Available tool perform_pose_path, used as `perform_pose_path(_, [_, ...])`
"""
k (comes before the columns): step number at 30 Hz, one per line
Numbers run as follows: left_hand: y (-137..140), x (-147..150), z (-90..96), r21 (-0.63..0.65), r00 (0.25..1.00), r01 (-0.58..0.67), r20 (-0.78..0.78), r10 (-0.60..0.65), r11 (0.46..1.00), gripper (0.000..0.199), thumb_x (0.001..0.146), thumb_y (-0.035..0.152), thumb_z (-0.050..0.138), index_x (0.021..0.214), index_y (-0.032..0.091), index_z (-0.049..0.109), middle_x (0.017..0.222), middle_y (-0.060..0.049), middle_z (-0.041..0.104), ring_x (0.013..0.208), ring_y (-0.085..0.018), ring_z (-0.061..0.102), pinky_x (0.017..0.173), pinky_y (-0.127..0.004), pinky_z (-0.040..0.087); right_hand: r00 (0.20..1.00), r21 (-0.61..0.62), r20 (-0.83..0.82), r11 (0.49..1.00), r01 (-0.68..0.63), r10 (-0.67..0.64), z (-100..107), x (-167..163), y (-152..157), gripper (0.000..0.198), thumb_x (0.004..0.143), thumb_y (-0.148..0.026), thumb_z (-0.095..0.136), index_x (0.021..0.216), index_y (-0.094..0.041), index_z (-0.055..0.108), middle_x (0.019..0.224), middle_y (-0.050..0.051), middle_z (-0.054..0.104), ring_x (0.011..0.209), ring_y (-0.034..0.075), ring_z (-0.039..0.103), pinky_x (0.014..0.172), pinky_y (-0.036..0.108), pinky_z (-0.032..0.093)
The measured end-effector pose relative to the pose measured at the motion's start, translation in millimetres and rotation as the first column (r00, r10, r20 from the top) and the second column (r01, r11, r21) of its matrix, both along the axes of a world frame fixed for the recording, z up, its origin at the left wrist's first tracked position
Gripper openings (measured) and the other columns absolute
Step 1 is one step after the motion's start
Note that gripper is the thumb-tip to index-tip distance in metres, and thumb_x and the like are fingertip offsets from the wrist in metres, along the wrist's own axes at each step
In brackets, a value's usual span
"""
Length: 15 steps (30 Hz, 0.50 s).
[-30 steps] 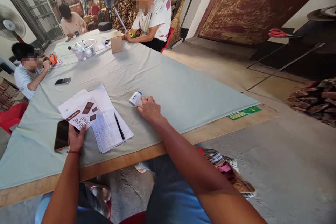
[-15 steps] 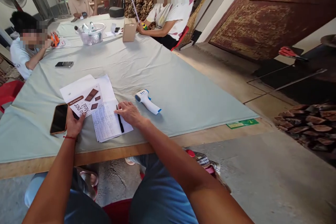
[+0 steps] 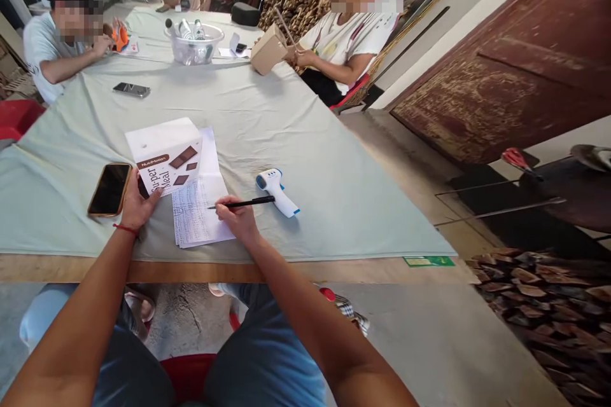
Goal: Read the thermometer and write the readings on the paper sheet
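My right hand (image 3: 238, 219) is closed around a black pen (image 3: 252, 201), its tip over a sheet of paper (image 3: 195, 219) covered in handwriting. My left hand (image 3: 139, 198) grips the lower edge of a white box (image 3: 165, 146) printed with brown chocolate pieces and the words "NutriMotion" and "Su-per Meal". The box is tilted above the upper left of the papers. A smartphone (image 3: 110, 189) in an orange-brown case lies just left of my left hand. To the right of the pen rests a white and blue infrared thermometer (image 3: 277, 192).
Farther along the cloth-covered table (image 3: 334, 203) are another phone (image 3: 132, 89) and a clear basket (image 3: 191, 48) of bottles. A person at the right holds a cardboard box (image 3: 268, 49); another at the left handles an orange item (image 3: 121, 38). Stacked firewood (image 3: 544, 311) stands at the right.
The pen, which lay on the paper under my right hand, is now lifted in my fingers. The view has shifted. At the right, the person's cardboard box is tilted up.
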<state>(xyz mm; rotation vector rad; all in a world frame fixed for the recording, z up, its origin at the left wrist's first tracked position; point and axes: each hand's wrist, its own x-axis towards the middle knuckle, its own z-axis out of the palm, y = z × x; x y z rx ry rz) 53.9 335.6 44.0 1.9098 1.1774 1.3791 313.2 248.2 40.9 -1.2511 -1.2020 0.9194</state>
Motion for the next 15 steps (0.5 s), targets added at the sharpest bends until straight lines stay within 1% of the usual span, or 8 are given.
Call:
perform_pose_path(2, [0, 0, -1.9, 0.000, 1.000, 0.004, -0.011, -0.004, 1.000, 0.079, 0.082, 0.058, 0.075, 0.144, 0.020, 0.043, 0.134, -0.016, 0.063, 0.127, -0.034, 0.062, 0.108, -0.056, 0.051, 0.999, -0.051, -0.001, 0.997, 0.052, -0.052, -4, -6, -4, 0.017, 0.065, -0.039, 0.064, 0.069, -0.023, 0.061, 0.060, -0.002, 0.059, 0.055, 0.014, 0.052, 0.054, 0.028, 0.043])
perform_pose_path(5, [0, 1, -2.7, 0.015, 1.000, 0.025, -0.005, -0.025, 1.000, 0.078, 0.083, 0.056, 0.074, 0.144, 0.020, 0.042, 0.135, -0.016, 0.063, 0.125, -0.033, 0.063, 0.106, -0.055, 0.053, 0.994, -0.075, 0.042, 0.991, 0.108, -0.105, -8, -8, -7, 0.015, 0.063, -0.038, 0.063, 0.066, -0.023, 0.061, 0.059, -0.002, 0.059, 0.056, 0.014, 0.051, 0.055, 0.028, 0.043])
perform_pose_path(12, [0, 2, -6.9, 0.040, 1.000, 0.010, -0.026, -0.009, 0.999, 0.078, 0.084, 0.055, 0.073, 0.147, 0.020, 0.041, 0.133, -0.015, 0.063, 0.122, -0.032, 0.063, 0.105, -0.055, 0.053, 0.989, -0.067, 0.099, 0.991, 0.113, -0.106, -11, -6, -9, 0.016, 0.065, -0.039, 0.062, 0.065, -0.023, 0.060, 0.060, -0.002, 0.059, 0.058, 0.015, 0.051, 0.057, 0.029, 0.043])
perform_pose_path(15, [1, 2, -11.6, 0.061, 0.999, -0.034, -0.035, 0.036, 0.998, 0.081, 0.083, 0.058, 0.073, 0.148, 0.021, 0.042, 0.134, -0.016, 0.062, 0.124, -0.033, 0.062, 0.106, -0.056, 0.052, 0.989, -0.074, 0.106, 0.991, 0.109, -0.101, -11, -6, -10, 0.018, 0.065, -0.041, 0.063, 0.066, -0.023, 0.061, 0.061, -0.001, 0.060, 0.058, 0.015, 0.052, 0.058, 0.029, 0.044])
